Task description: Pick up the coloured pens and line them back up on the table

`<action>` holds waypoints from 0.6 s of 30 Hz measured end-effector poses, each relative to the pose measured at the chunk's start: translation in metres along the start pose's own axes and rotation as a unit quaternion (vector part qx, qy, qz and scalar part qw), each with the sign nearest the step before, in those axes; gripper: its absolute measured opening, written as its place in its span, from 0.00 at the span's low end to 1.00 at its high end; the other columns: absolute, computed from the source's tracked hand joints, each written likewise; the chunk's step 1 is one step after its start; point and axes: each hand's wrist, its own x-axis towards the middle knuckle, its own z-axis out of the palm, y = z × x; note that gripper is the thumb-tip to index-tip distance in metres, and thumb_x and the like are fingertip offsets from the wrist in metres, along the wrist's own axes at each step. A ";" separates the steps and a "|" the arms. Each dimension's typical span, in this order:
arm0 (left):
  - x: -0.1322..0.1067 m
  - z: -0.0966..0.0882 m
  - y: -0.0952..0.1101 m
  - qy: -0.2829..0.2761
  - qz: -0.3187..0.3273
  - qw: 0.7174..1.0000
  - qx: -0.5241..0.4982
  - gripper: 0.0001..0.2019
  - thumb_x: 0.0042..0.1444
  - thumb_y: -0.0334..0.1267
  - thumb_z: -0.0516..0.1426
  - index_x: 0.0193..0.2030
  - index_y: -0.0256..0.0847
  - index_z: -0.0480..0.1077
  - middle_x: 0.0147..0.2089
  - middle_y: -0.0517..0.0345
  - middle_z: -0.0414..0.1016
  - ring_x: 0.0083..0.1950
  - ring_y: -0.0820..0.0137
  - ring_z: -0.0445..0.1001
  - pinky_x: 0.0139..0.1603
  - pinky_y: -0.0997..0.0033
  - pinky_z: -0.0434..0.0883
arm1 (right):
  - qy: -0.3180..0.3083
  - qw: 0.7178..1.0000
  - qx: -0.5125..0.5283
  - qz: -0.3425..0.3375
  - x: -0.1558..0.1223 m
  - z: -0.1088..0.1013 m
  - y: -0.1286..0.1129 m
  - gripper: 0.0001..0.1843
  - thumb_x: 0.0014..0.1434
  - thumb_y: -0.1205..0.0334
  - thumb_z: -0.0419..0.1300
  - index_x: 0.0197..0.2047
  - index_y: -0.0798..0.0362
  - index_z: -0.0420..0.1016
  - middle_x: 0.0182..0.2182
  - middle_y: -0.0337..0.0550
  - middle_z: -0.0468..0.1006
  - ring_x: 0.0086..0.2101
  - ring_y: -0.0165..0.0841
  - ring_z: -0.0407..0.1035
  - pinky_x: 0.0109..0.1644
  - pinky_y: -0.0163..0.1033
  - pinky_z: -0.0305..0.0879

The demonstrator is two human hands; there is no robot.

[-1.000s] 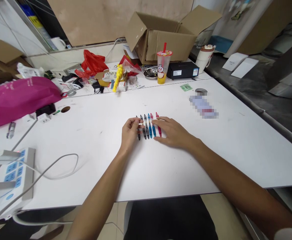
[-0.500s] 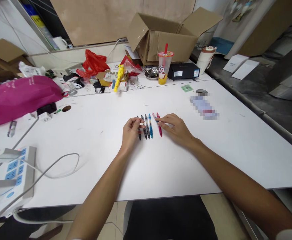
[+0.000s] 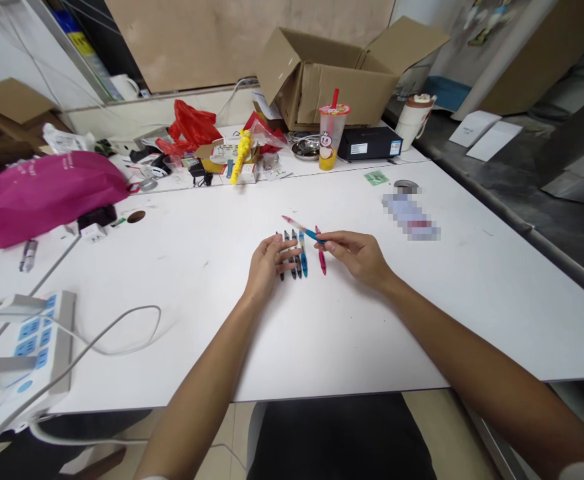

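My right hand (image 3: 359, 257) is closed in a pinch on a pen (image 3: 311, 233) with a blue grip end and a pink far end. The pen is raised and tilted above the table, its pink end pointing to the far left. Under that hand lies a pink pen (image 3: 321, 262) on the table. My left hand (image 3: 267, 263) has its fingers apart over several black pens (image 3: 293, 267), partly covering them. Beside these, a blue pen (image 3: 305, 265) lies parallel, just right of the left fingertips.
On the white table (image 3: 347, 347) stands a drink cup (image 3: 331, 137) at the back, before a cardboard box (image 3: 339, 83). A power strip (image 3: 55, 347) with a looping cable sits at left, near a magenta bag (image 3: 52, 190). A blurred-out item (image 3: 409, 217) lies at right.
My right hand has picked up the blue and pink pen from beside the pink pen and tilted it leftward. The fingers of my left hand have spread slightly over the black pens.
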 end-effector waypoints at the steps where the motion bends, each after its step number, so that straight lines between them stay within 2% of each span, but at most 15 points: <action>1: 0.001 0.000 0.000 -0.002 -0.008 1.000 -0.017 0.16 0.62 0.48 0.62 0.49 0.38 0.70 0.54 0.39 0.80 0.47 0.61 0.83 0.39 0.67 0.79 | -0.021 1.000 0.013 -0.003 -0.001 0.000 -0.001 0.14 0.65 0.50 0.64 0.48 0.48 0.83 0.43 0.46 0.85 0.46 0.40 0.78 0.53 0.50 0.73; 5: 0.001 0.000 0.001 -0.011 -0.011 0.999 -0.052 0.13 0.64 0.45 0.62 0.46 0.37 0.71 0.51 0.42 0.82 0.41 0.66 0.84 0.39 0.70 0.80 | -0.081 0.994 0.078 0.013 -0.001 0.000 -0.003 0.16 0.63 0.49 0.66 0.47 0.51 0.81 0.36 0.44 0.83 0.32 0.33 0.74 0.40 0.43 0.73; 9: 0.000 0.000 0.001 -0.043 -0.006 0.997 -0.069 0.09 0.63 0.40 0.63 0.44 0.38 0.70 0.46 0.48 0.84 0.36 0.70 0.83 0.41 0.72 0.81 | -0.123 0.980 0.111 0.112 0.002 0.002 -0.002 0.21 0.67 0.43 0.60 0.51 0.52 0.75 0.31 0.40 0.80 0.24 0.28 0.68 0.30 0.37 0.64; 11: -0.001 -0.001 0.000 -0.065 0.000 0.995 -0.073 0.11 0.63 0.40 0.64 0.46 0.38 0.70 0.46 0.48 0.84 0.37 0.69 0.84 0.42 0.71 0.81 | -0.171 0.963 0.117 0.174 0.003 0.005 -0.001 0.26 0.69 0.37 0.53 0.45 0.53 0.75 0.29 0.42 0.79 0.21 0.28 0.64 0.25 0.37 0.58; 13: -0.001 -0.001 -0.002 -0.086 0.009 0.994 -0.066 0.12 0.62 0.41 0.64 0.47 0.38 0.70 0.47 0.46 0.84 0.38 0.68 0.85 0.42 0.70 0.81 | -0.213 0.949 0.111 0.207 0.002 0.009 -0.001 0.30 0.69 0.34 0.49 0.39 0.53 0.75 0.24 0.41 0.77 0.19 0.28 0.60 0.24 0.37 0.55; 15: -0.002 0.000 -0.004 -0.096 0.024 0.994 -0.047 0.14 0.61 0.43 0.66 0.47 0.38 0.70 0.48 0.45 0.84 0.38 0.68 0.85 0.42 0.71 0.81 | -0.217 0.953 0.082 0.194 0.000 0.013 -0.003 0.27 0.69 0.36 0.50 0.39 0.52 0.73 0.20 0.37 0.72 0.19 0.28 0.58 0.25 0.38 0.55; 18: -0.002 0.001 -0.007 -0.070 0.042 0.996 -0.019 0.16 0.60 0.46 0.66 0.44 0.38 0.70 0.48 0.45 0.84 0.38 0.69 0.84 0.40 0.72 0.80 | -0.168 0.977 -0.031 0.128 -0.004 0.015 -0.008 0.20 0.69 0.43 0.55 0.37 0.50 0.71 0.22 0.34 0.70 0.23 0.29 0.60 0.29 0.38 0.57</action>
